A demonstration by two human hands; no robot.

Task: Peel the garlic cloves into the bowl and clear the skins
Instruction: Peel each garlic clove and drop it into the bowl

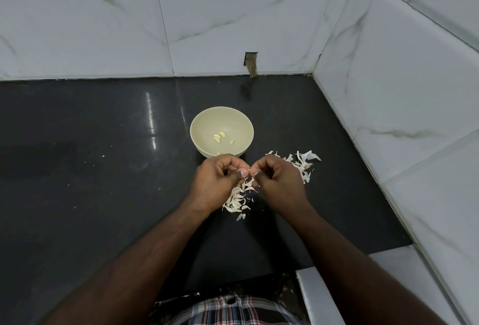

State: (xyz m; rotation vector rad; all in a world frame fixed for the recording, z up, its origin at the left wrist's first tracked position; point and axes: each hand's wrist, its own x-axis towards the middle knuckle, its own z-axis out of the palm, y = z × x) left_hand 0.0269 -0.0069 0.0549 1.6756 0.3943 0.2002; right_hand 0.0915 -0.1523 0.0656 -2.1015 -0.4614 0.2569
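Both hands are raised together just in front of the pale cream round bowl (pixel 221 131) on the dark polished stone counter (pixel 90 169). The left hand (pixel 216 178) and the right hand (pixel 276 178) have fingers curled inward, thumb tips almost meeting, and they pinch a small pale garlic clove (pixel 249 169) between them; only a sliver of it shows, so how much skin remains on it cannot be told.

Four or so peeled yellowish cloves (pixel 220 137) lie in the bottom of the bowl. Directly below the hands sits a heap of whitish unpeeled cloves and papery skins (pixel 237 199); a second scatter of loose white skins (pixel 302 160) lies to the right, beside the bowl. A few specks are strewn further left on the counter.

Risks noted:
- The clove is held at the fingertips only. If the skin gives suddenly, I judge it likely to pop free and land on the counter or among the heap, not in the bowl.
- The hands work close to the bowl's near rim; torn skin could drop inside and mix with the peeled cloves.
- The skins are light and dry. A forearm sweep or draught would spread them, making clearing harder.
- Peeled and unpeeled pieces look alike in the heap; a clove could be swept away with the waste.
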